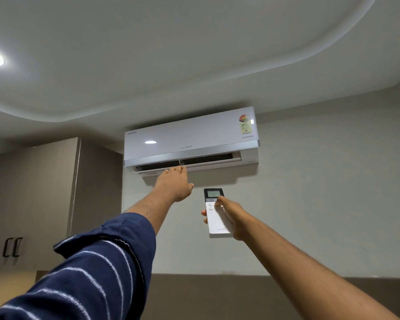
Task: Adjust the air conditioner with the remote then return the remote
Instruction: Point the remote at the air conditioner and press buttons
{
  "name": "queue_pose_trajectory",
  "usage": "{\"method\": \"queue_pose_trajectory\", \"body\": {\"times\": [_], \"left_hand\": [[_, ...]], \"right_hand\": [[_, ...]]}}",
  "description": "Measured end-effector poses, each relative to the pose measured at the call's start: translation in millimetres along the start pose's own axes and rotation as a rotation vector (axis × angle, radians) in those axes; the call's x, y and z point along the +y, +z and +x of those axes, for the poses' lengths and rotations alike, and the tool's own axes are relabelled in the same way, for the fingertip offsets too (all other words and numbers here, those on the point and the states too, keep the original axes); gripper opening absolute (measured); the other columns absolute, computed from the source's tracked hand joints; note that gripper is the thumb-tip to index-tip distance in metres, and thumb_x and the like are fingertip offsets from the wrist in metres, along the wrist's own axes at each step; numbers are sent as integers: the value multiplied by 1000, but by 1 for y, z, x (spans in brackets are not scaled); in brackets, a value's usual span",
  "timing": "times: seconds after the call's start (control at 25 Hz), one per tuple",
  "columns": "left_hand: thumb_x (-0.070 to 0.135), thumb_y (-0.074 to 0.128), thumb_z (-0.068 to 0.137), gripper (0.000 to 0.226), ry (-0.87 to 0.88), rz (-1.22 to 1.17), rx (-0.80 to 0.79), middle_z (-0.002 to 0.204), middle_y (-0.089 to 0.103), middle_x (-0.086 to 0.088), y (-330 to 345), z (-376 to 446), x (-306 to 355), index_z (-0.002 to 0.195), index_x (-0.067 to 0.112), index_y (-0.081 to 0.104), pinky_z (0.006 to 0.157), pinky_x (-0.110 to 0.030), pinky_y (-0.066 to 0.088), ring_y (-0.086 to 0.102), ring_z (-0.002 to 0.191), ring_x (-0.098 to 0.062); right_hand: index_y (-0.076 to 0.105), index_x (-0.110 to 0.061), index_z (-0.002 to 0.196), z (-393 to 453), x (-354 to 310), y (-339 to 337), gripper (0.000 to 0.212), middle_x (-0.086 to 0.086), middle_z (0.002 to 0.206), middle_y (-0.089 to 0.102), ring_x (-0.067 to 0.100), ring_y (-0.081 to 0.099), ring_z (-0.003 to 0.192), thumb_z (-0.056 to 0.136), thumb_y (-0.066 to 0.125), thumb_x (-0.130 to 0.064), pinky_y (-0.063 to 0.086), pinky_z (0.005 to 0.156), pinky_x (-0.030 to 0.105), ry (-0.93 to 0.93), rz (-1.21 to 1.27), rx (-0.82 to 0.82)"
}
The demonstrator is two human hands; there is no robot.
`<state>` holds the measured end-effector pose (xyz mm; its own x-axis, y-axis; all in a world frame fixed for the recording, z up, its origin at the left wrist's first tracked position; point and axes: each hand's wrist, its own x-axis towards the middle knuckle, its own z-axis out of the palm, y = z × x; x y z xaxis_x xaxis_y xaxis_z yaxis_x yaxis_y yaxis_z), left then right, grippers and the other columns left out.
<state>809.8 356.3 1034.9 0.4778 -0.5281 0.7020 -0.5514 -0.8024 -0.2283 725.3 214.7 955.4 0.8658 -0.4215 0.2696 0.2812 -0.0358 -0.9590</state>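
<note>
The right hand (232, 218) is clamped around the slim white plastic remote (217, 215), thumb on its buttons; light, rigid, best held mid-body. The left hand (174, 182), fingers spread, reaches the white wall-mounted air conditioner (189, 139) vent.

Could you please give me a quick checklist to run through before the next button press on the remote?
1. Remote gripped in the right hand: ok.
2. Remote top aimed up toward the air conditioner: ok.
3. Thumb over the button area: ok; which button, cannot tell.
4. Remote display lit and readable: cannot tell.
5. Louvre open: ok.
6. Left hand clear of the vent: not ok, fingertips appear at the flap.
</note>
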Motion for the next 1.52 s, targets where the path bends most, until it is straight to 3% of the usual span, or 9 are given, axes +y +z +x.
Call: {"method": "queue_pose_trajectory", "body": {"times": [0.96,1.52], "left_hand": [[42,36,98,70,-25,-15,-16,162,18,-11,2,-6,-5,155,7,14,119,-42,22,21,149,-28],[42,37,98,69,-36,-25,-24,163,18,-11,-5,-17,-11,155,9,15,119,-44,24,20,149,-29]], "right_hand": [[58,-9,97,-11,-3,6,23,5,69,78,18,72,55,82,41,-15,54,58,24,24,10,-41],[59,-9,97,-21,-14,17,25,6,70,77,21,71,63,82,40,-16,54,64,27,-3,-4,9]]}}
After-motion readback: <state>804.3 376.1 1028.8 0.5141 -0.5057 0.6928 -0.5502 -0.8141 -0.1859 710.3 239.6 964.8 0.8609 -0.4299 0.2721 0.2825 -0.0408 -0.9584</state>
